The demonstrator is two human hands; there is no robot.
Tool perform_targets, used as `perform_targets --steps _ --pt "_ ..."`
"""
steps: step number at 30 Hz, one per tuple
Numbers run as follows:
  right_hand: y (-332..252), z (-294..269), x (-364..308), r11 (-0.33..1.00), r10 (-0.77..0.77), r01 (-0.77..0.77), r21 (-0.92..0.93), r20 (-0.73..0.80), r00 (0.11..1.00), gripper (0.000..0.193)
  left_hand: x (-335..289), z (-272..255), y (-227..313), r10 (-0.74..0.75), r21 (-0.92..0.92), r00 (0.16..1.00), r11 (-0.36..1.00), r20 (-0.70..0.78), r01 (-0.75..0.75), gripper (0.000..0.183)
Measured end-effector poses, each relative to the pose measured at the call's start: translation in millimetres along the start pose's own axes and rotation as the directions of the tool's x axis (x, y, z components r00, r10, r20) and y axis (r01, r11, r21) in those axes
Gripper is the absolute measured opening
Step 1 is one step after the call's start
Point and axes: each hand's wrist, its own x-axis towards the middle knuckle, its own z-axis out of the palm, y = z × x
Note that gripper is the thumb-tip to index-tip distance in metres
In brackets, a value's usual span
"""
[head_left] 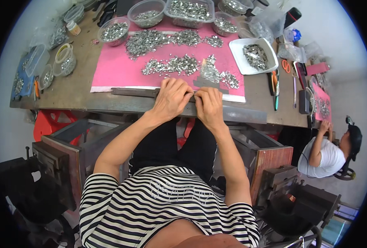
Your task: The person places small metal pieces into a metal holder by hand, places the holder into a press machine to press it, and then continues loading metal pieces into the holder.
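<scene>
Both hands pinch small metal pieces at the bench edge — sorting looks partway done.
Left hand [172, 99] and right hand [208, 104] close fingertips on a metal strip [136, 92]; heaps of loose metal pieces [173, 65] remain on the pink mat [113, 70] — several tubs [189, 9] already filled.

Clear plastic bags [270, 20] lie crumpled at the tabletop's far right corner, with another clear bag [293, 52] just right of the white tray. A small white bottle with a yellow label [73, 28] stands far left. No signs or screens show.
</scene>
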Motion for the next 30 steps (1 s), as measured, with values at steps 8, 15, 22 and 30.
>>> perform_targets --steps 8,15,22,30 --pt "20 -13 -1 0.996 0.051 -0.045 0.08 -0.073 0.996 0.013 1 -1 1 0.037 0.015 0.999 0.999 -0.002 -0.037 0.011" --pt "67 -39 -4 0.954 0.195 -0.217 -0.208 -0.119 0.974 0.011 1 -2 4 -0.029 -0.013 1.0 1.0 -0.008 0.029 0.016" --pt "76 -36 -1 0.922 0.185 -0.187 -0.339 -0.038 0.982 0.007 1 0 0 -0.09 -0.131 0.994 0.988 -0.062 0.082 0.013" --pt "81 -41 0 0.948 0.179 -0.177 -0.267 -0.017 0.984 0.005 0 7 3 -0.06 -0.037 0.994 0.998 -0.088 0.057 0.018"
